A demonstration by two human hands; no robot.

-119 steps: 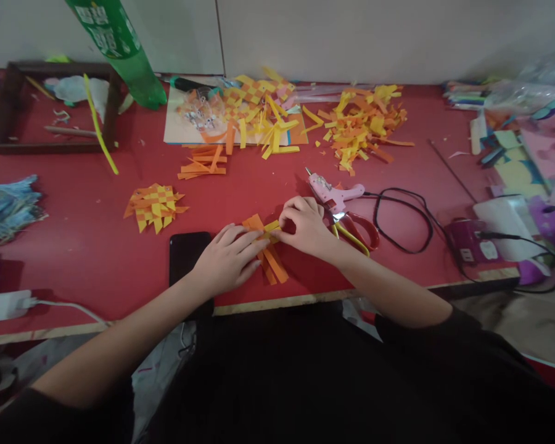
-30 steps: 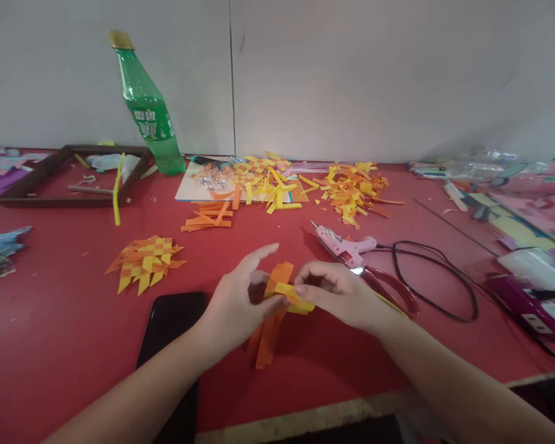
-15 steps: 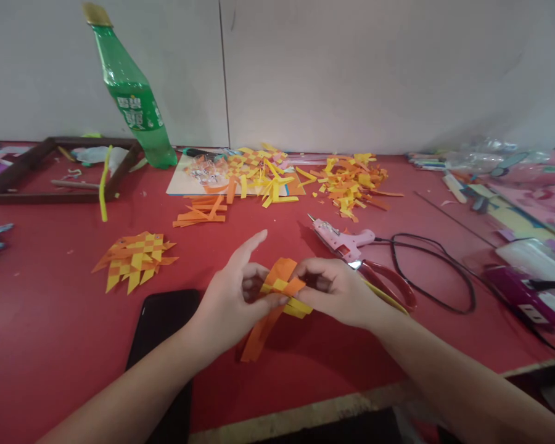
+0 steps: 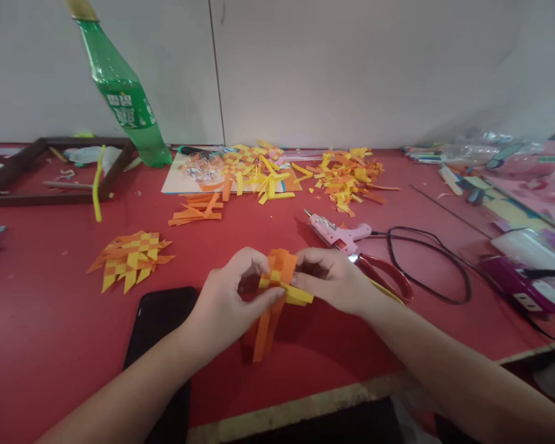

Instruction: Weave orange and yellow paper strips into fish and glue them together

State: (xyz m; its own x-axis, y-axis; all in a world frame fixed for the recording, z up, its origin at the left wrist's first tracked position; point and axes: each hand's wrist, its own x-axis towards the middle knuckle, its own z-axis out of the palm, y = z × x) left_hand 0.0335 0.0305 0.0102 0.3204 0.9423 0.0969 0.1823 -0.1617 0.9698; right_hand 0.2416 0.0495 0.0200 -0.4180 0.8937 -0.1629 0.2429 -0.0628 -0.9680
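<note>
Over the near part of the worktop (image 4: 222, 394), the left hand (image 4: 229, 293) pinches the crossed paper strips (image 4: 266, 330) between thumb and fingers; the right hand (image 4: 340, 283) pinches their right side. The weave looks barely begun: a yellow-and-orange crossing is formed, but long ends remain loose. Leftward, the woven paper fish (image 4: 136, 256) looks much further along.
</note>
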